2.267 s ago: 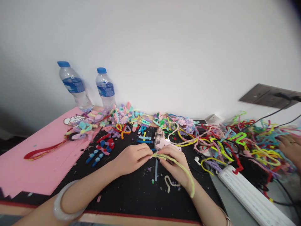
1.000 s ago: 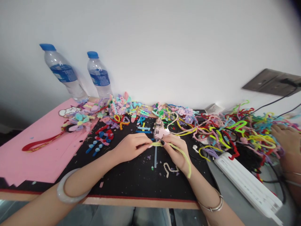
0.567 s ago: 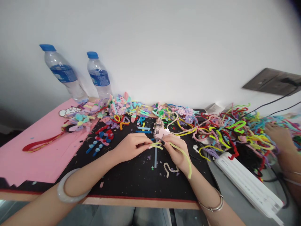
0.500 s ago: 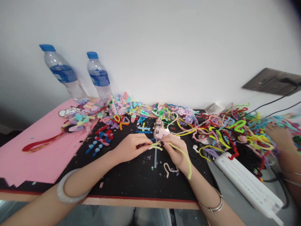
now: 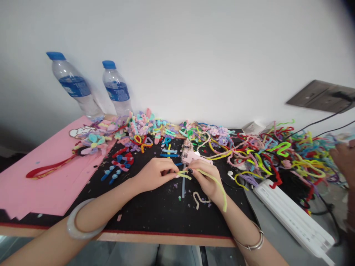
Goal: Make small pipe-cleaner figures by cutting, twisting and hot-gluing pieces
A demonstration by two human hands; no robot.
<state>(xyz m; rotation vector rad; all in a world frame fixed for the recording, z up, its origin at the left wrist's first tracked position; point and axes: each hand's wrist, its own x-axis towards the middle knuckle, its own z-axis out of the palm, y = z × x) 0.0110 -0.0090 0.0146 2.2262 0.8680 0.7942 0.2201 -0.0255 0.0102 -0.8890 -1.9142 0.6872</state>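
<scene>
A yellow pipe cleaner point(image 5: 212, 178) is pinched between both hands above the black mat point(image 5: 155, 216). My left hand point(image 5: 158, 173) grips its folded end between thumb and fingers. My right hand point(image 5: 206, 178) is closed on it close by, and the long tail hangs over that hand toward the wrist. Just behind my right hand lies a pink hot glue gun point(image 5: 189, 156), with a clear glue stick point(image 5: 183, 190) under the pinched part. A short cream pipe cleaner point(image 5: 197, 201) rests below my right hand. Blue and yellow pieces point(image 5: 169, 152) lie beyond my left hand.
Pink sheets point(image 5: 41, 166) with a red strap point(image 5: 50, 168) cover the left. Two water bottles point(image 5: 118, 92) stand by the wall. Tangled pipe cleaners point(image 5: 266, 155) and a white power strip point(image 5: 294, 218) fill the right, where another person's hand point(image 5: 344, 159) is.
The other person's hand at the far right has moved further right and back. My own hands keep nearly the same place, with the yellow pipe cleaner shifted only slightly.
</scene>
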